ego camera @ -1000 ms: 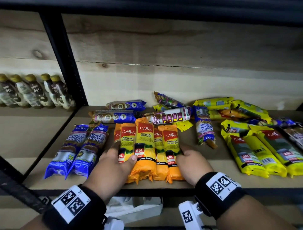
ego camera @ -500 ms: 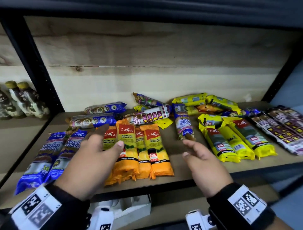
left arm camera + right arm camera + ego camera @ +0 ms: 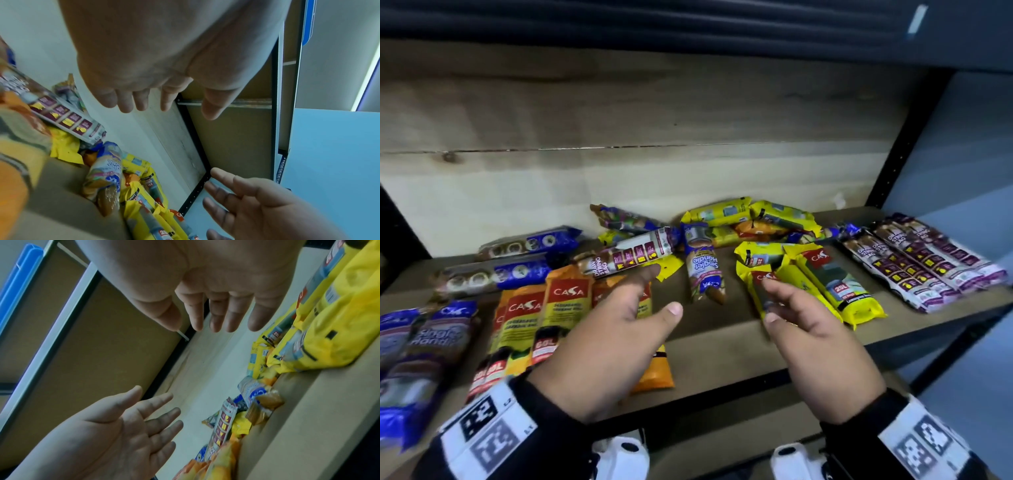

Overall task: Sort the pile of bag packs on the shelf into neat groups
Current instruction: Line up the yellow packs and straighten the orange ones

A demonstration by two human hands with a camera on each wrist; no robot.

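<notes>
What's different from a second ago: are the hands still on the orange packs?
No. Both hands have let go and lifted off the orange packs. The left hand and right hand now hover open and empty above the shelf, shifted toward the unsorted pile. The orange, blue and yellow packs lie as before.

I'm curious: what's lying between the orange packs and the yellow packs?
One blue Singlet Handle pack lies between orange packs and yellow packs; bare shelf nearer, head view.
</notes>
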